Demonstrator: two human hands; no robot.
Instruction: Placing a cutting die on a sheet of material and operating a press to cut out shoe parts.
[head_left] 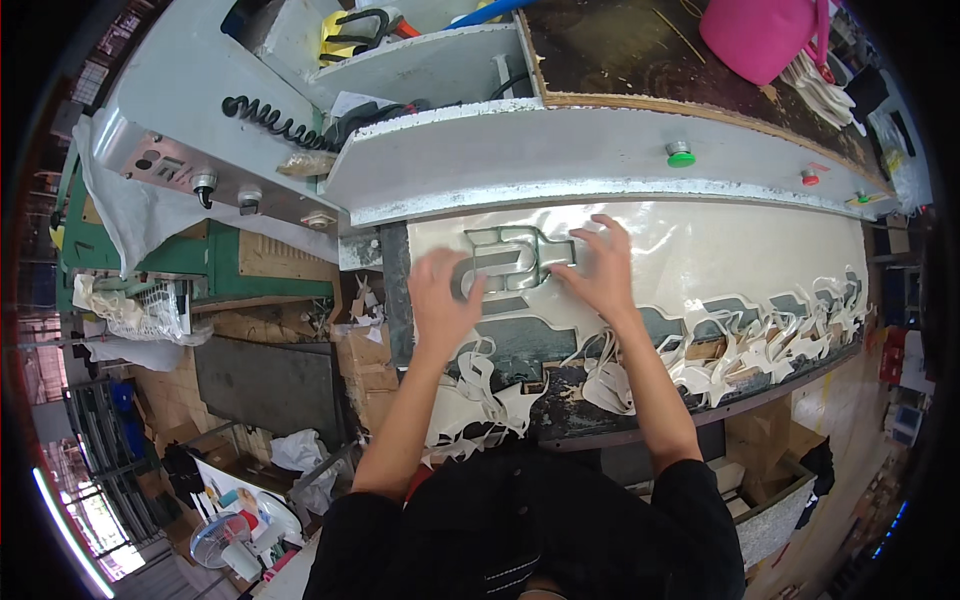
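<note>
So both hands are on the metal cutting die (pixel 510 262) here, which sits flat on the cream sheet (pixel 720 250) near the back edge of the cutting bed (pixel 590 420), right up against the grey press beam (pixel 600 150) with the green button (pixel 681 153). The left hand (pixel 440 300) lies palm down over the die's left end, fingers together, pressing rather than pinching; the right hand (pixel 600 270) has its fingers spread and rests on the right end, fingertips on the frame. Neither hand is closed around anything, as far as I can see. If you're placing a die like this, my take is that the trick is nesting it tight to the holes already cut, so you waste as little sheet as possible but don't overlap an old cut. Slide it flat, don't tip it, and keep it square to the row of cutouts (pixel 700 325) along the front edge of the sheet. I'd also say get both hands fully clear of the beam before anything comes down. The die itself is a thin steel outline, grey-green, with a rounded loop on the left and straighter bars on the right, open inside so the sheet shows through. The cream sheet is glossy and throws glare near the beam. Loose cream offcuts (pixel 480 410) hang over the front edge of the bed, just in front of the person's dark shirt.
</note>
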